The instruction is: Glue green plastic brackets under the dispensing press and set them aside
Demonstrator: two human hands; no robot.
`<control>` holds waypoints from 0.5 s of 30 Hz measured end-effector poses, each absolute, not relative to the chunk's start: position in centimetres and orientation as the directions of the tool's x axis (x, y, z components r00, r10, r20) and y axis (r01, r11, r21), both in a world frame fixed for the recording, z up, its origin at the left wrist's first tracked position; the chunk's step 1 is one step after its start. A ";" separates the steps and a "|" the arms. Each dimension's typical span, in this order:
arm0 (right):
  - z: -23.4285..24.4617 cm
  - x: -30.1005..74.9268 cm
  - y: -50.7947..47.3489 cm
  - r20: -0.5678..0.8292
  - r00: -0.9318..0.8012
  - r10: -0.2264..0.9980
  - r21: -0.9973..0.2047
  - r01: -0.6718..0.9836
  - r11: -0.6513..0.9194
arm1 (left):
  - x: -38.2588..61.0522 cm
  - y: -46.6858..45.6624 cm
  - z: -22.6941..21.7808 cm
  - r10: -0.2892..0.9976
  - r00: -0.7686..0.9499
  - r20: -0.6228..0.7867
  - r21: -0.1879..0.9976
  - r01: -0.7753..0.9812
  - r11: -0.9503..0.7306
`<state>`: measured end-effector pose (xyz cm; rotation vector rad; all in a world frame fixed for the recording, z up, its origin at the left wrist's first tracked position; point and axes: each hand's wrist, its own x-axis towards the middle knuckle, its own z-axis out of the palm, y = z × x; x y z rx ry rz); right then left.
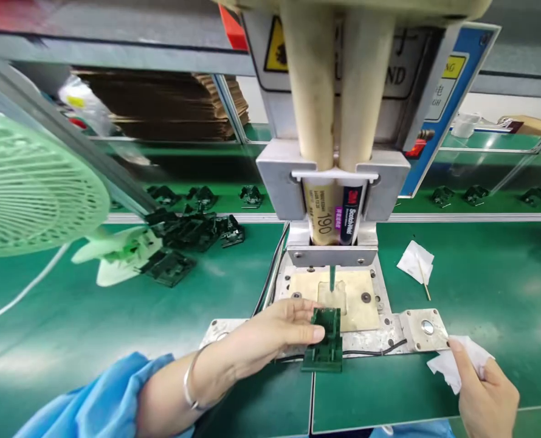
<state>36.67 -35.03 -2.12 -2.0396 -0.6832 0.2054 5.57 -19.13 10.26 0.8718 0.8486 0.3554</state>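
My left hand (289, 331) grips a dark green plastic part (327, 347) by its left edge, thumb on top. The part is held in front of the metal base plate (382, 340) of a dispensing machine. Above it, a thin nozzle (332, 278) points down from a twin adhesive cartridge (332, 210) clamped in the machine. My right hand (487, 386) pinches a crumpled white wipe (466, 359) beside the round button (428, 327) at the base's right end. The fingers under the wipe are partly hidden.
A pile of similar dark parts (192, 231) lies at the left near a green fan (33, 188). Another white wipe (415, 261) with a thin stick (424, 283) rests right of the machine. Several parts (251, 196) stand along the strip behind, and a black cable (375, 352) crosses the base.
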 end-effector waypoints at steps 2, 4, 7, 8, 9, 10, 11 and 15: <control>-2.3 36.8 -35.0 0.128 0.829 0.544 -0.834 0.387 -0.393 | 6.2 -18.2 10.1 0.628 0.565 -0.536 0.778 0.042 0.627; -2.5 36.9 -34.9 0.129 0.827 0.547 -0.838 0.386 -0.386 | 6.6 -17.6 10.0 0.641 0.517 -0.568 0.772 0.064 0.632; -2.7 36.9 -34.7 0.109 0.830 0.546 -0.855 0.359 -0.375 | 6.9 -17.1 10.3 0.625 0.501 -0.599 0.762 0.119 0.636; -2.8 36.9 -34.6 0.097 0.832 0.546 -0.862 0.345 -0.372 | 7.0 -17.0 10.4 0.621 0.512 -0.593 0.768 0.127 0.628; -2.8 36.8 -34.5 0.085 0.831 0.549 -0.867 0.333 -0.369 | 7.0 -16.9 10.6 0.622 0.524 -0.582 0.776 0.132 0.616; -2.8 36.8 -34.4 0.077 0.830 0.552 -0.871 0.326 -0.368 | 7.0 -16.7 10.7 0.628 0.534 -0.567 0.789 0.132 0.600; -2.8 36.7 -34.4 0.067 0.830 0.553 -0.873 0.317 -0.370 | 7.0 -16.5 10.8 0.636 0.544 -0.548 0.805 0.133 0.579; -2.8 36.6 -34.4 0.032 0.846 0.532 -0.876 0.280 -0.392 | 6.9 -15.7 10.2 0.701 0.571 -0.427 0.892 0.142 0.428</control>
